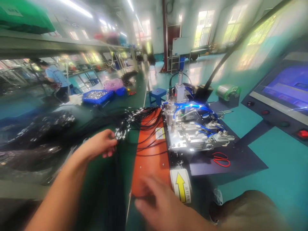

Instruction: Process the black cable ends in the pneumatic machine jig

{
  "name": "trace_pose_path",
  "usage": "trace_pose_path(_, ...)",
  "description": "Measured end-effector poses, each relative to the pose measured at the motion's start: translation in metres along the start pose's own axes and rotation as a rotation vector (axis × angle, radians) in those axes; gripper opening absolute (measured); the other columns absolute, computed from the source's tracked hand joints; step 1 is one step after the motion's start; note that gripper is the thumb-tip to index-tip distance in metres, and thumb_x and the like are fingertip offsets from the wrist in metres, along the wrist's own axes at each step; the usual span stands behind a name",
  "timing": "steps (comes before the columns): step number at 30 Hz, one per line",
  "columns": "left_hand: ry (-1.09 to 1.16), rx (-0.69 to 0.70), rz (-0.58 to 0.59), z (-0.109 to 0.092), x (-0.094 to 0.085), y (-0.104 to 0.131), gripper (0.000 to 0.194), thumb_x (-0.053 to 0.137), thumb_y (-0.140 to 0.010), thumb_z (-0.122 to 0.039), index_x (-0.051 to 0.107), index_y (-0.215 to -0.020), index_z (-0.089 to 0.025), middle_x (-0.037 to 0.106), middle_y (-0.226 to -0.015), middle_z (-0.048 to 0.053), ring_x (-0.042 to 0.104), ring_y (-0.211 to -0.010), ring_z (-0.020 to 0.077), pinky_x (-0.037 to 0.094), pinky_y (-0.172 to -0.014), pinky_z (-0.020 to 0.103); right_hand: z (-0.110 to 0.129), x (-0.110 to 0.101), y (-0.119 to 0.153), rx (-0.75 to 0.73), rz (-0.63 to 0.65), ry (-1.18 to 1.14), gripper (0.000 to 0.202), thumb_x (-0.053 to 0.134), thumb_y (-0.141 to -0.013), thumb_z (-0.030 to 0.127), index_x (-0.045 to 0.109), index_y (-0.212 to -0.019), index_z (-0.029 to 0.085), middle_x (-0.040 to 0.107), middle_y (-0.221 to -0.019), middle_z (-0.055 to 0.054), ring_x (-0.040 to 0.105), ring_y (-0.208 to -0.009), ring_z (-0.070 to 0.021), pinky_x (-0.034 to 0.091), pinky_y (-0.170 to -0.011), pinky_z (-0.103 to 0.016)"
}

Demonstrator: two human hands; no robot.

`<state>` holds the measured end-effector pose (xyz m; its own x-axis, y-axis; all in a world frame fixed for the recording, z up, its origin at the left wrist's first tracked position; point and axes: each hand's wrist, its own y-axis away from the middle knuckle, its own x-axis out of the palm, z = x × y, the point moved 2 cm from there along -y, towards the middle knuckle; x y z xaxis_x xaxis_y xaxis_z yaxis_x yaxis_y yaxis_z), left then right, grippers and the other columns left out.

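My left hand [104,144] is at the near side of a bundle of black cables with shiny metal ends [121,134]. Its fingers are curled in, and their tips meet the edge of the bundle; whatever they pinch is too small to make out. Low in front of me, my right hand [160,202] is smeared by motion over the near end of an orange plate [151,163]. A dark patch shows between its thumb and fingers, which I cannot identify. Several black cables [150,139] lie across the plate, running toward a metal machine with blue air tubes [192,128].
Red-handled scissors [221,159] lie on the machine's dark base. A roller with a yellow arrow [181,186] sits beside the plate. At right stands a control panel with a screen [288,86]. A blue tray of small parts [97,96] is farther left; a person [56,77] works behind.
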<state>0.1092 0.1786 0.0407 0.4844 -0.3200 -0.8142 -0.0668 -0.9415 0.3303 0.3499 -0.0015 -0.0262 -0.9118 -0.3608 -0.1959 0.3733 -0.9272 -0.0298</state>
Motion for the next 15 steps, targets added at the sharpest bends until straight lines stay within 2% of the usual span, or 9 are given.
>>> trace_pose_path(2, 0.375, 0.054, 0.005, -0.003, -0.003, 0.002, 0.029, 0.062, -0.073, -0.036, 0.050, -0.095, -0.022, 0.061, -0.062, -0.002, 0.056, -0.046, 0.0130, 0.038, -0.038, 0.018, -0.001, 0.019, -0.018, 0.105, 0.052, -0.248, 0.071, 0.075, -0.081, 0.034, 0.043, -0.141, 0.016, 0.057, -0.128, -0.014, 0.060, -0.111, -0.0223, 0.050, -0.092, -0.032)
trace_pose_path(4, 0.575, 0.060, 0.031, -0.005, 0.000, 0.000, 0.037, 0.068, -0.069, -0.037, 0.051, -0.098, -0.022, 0.060, -0.063, -0.004, 0.054, -0.046, 0.0103, 0.038, -0.038, 0.016, -0.005, 0.040, -0.037, 0.194, 0.099, -0.503, 0.082, 0.080, -0.076, 0.036, 0.038, -0.143, 0.016, 0.059, -0.125, -0.014, 0.063, -0.106, -0.0216, 0.052, -0.089, -0.032)
trace_pose_path(6, 0.610, 0.037, 0.018, -0.005, 0.005, -0.003, 0.036, 0.070, -0.067, -0.038, 0.052, -0.093, -0.020, 0.060, -0.063, -0.003, 0.054, -0.046, 0.0086, 0.040, -0.040, 0.015, -0.007, 0.054, -0.052, 0.282, 0.128, -0.686, 0.067, 0.074, -0.081, 0.037, 0.042, -0.135, 0.012, 0.066, -0.093, -0.006, 0.068, -0.073, -0.0161, 0.056, -0.070, -0.029)
trace_pose_path(7, 0.604, 0.031, 0.003, -0.004, 0.007, -0.005, 0.035, 0.070, -0.067, -0.039, 0.052, -0.090, -0.019, 0.061, -0.064, -0.003, 0.054, -0.047, 0.0085, 0.042, -0.042, 0.016, -0.006, 0.057, -0.057, 0.313, 0.180, -0.747, 0.061, 0.070, -0.084, 0.036, 0.042, -0.132, 0.011, 0.064, -0.083, -0.002, 0.065, -0.058, -0.0137, 0.055, -0.060, -0.028)
trace_pose_path(9, 0.561, 0.027, -0.033, -0.003, 0.009, -0.006, 0.034, 0.069, -0.067, -0.042, 0.052, -0.086, -0.019, 0.061, -0.063, -0.002, 0.055, -0.047, 0.0093, 0.044, -0.042, 0.017, -0.002, 0.050, -0.061, 0.341, 0.234, -0.776, 0.052, 0.061, -0.089, 0.030, 0.039, -0.132, 0.012, 0.058, -0.077, 0.002, 0.056, -0.042, -0.0095, 0.051, -0.046, -0.024)
trace_pose_path(11, 0.485, 0.013, -0.045, -0.005, 0.008, -0.008, 0.035, 0.070, -0.066, -0.043, 0.054, -0.085, -0.018, 0.059, -0.055, -0.003, 0.052, -0.040, 0.0103, 0.037, -0.036, 0.017, 0.005, 0.028, -0.057, 0.320, 0.259, -0.629, 0.047, 0.052, -0.092, 0.023, 0.038, -0.135, 0.014, 0.057, -0.079, 0.002, 0.053, -0.039, -0.0081, 0.046, -0.040, -0.021)
trace_pose_path(12, 0.421, 0.011, -0.040, -0.009, 0.006, -0.011, 0.035, 0.071, -0.066, -0.043, 0.056, -0.085, -0.018, 0.056, -0.051, -0.004, 0.048, -0.036, 0.0104, 0.032, -0.032, 0.017, 0.008, 0.014, -0.053, 0.300, 0.267, -0.482, 0.044, 0.047, -0.092, 0.020, 0.040, -0.136, 0.016, 0.058, -0.079, 0.002, 0.052, -0.039, -0.0086, 0.043, -0.038, -0.020)
trace_pose_path(13, 0.337, 0.030, -0.038, -0.016, 0.004, -0.015, 0.035, 0.071, -0.066, -0.044, 0.058, -0.085, -0.018, 0.054, -0.047, -0.005, 0.045, -0.033, 0.0104, 0.028, -0.031, 0.018, 0.011, -0.001, -0.049, 0.232, 0.268, -0.284, 0.039, 0.046, -0.093, 0.018, 0.047, -0.132, 0.017, 0.060, -0.079, 0.001, 0.053, -0.042, -0.0091, 0.043, -0.040, -0.019)
trace_pose_path(15, 0.166, 0.124, -0.048, -0.040, -0.001, -0.032, 0.033, 0.068, -0.072, -0.046, 0.061, -0.083, -0.017, 0.053, -0.045, -0.005, 0.045, -0.033, 0.0109, 0.030, -0.033, 0.019, 0.014, -0.028, -0.040, 0.049, 0.163, 0.116, 0.027, 0.052, -0.089, 0.016, 0.061, -0.114, 0.018, 0.064, -0.080, -0.002, 0.061, -0.057, -0.0131, 0.044, -0.050, -0.020)
